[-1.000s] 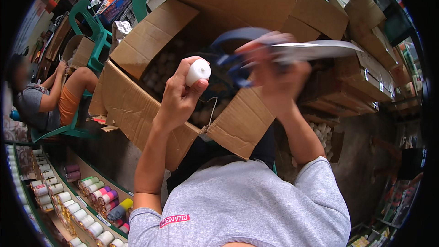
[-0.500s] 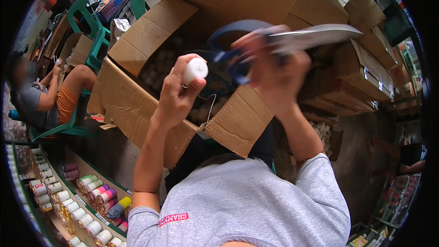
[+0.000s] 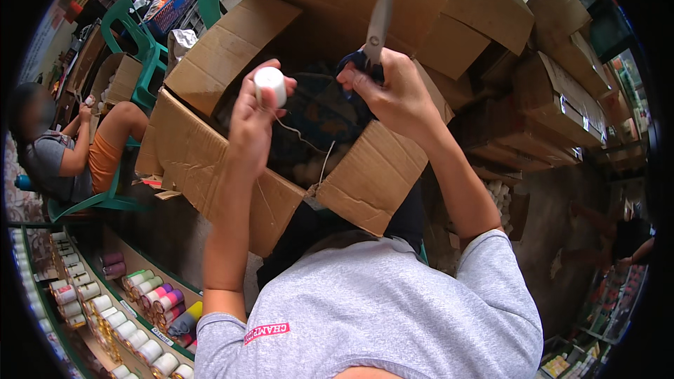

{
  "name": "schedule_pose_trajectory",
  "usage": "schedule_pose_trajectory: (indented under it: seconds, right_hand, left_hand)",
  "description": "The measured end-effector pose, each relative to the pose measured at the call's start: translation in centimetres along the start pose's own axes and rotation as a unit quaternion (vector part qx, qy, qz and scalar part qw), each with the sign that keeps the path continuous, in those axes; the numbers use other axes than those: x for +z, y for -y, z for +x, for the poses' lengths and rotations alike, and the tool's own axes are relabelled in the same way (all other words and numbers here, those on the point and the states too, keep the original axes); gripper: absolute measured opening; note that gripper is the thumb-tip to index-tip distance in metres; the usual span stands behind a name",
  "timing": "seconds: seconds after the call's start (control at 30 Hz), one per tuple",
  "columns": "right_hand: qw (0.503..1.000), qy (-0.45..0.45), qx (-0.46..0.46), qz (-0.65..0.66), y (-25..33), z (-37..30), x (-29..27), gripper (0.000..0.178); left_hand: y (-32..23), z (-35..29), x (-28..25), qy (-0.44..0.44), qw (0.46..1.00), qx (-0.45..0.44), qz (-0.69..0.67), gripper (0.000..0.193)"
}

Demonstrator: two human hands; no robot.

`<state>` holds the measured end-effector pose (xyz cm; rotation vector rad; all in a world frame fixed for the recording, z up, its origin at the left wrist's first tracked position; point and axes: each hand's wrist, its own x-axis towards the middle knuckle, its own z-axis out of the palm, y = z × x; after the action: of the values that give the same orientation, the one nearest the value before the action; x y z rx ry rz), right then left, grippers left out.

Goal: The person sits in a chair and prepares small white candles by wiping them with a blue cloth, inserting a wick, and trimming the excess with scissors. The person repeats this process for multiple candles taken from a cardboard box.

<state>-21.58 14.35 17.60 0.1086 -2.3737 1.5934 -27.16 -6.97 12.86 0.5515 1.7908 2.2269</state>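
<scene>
My left hand (image 3: 251, 116) is closed round a small white cylinder (image 3: 270, 85) with rounded edges, its flat end showing. A thin string (image 3: 300, 135) runs from beside it toward the near flaps of the cardboard box (image 3: 189, 147). Over the right side of this box my right hand (image 3: 393, 91) grips scissors (image 3: 378, 28) by their dark blue handles. Their blades are together and point up and away from me, apart from the string. Inside the box are a dark blue patterned material (image 3: 330, 109) and, partly in shadow, pale round pieces (image 3: 305, 172).
Stacked cartons (image 3: 554, 109) stand at the right. Racks of thread-like spools (image 3: 126, 333) fill the lower left. At the far left a person (image 3: 63, 144) sits on a green chair (image 3: 105, 200), handling a small item. Another person (image 3: 632, 238) is partly visible at the right edge.
My right hand has drawn back from its fast swing, and the scissors turned from pointing right to pointing up. My left hand has shifted slightly left and up with the white cylinder.
</scene>
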Motion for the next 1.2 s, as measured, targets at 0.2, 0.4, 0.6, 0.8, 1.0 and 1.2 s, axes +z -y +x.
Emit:
schedule_pose_trajectory:
  seconds: [0.2, 0.4, 0.6, 0.8, 1.0, 1.2]
  right_hand:
    - [0.951, 0.221, 0.158, 0.145, -1.8, -2.3, 1.9, 0.031]
    - [0.777, 0.211, 0.205, 0.556, -1.1, -4.2, 3.9, 0.053]
    - [0.658, 0.222, 0.281, 0.663, 0.9, -5.2, 5.9, 0.037]
    - [0.716, 0.207, 0.236, 0.623, 1.0, -4.6, 6.3, 0.046]
    - [0.753, 0.154, 0.235, 0.595, 0.9, -5.2, 6.7, 0.056]
    - [0.931, 0.053, 0.210, 0.293, -2.8, 0.7, 4.7, 0.069]
  left_hand:
    - [-0.2, 4.0, -4.0, 0.018, 0.966, -0.029, -0.255, 0.048]
    - [-1.2, 4.9, -4.8, -0.087, 0.973, 0.043, -0.209, 0.053]
    - [-2.5, 2.8, -1.5, -0.091, 0.981, 0.042, -0.164, 0.059]
    - [-2.3, 0.9, 0.0, -0.016, 0.977, 0.051, -0.205, 0.060]
    - [-0.9, 0.4, 1.0, -0.049, 0.978, 0.039, -0.198, 0.056]
    - [-0.4, 0.6, 0.7, -0.100, 0.986, 0.040, -0.126, 0.051]
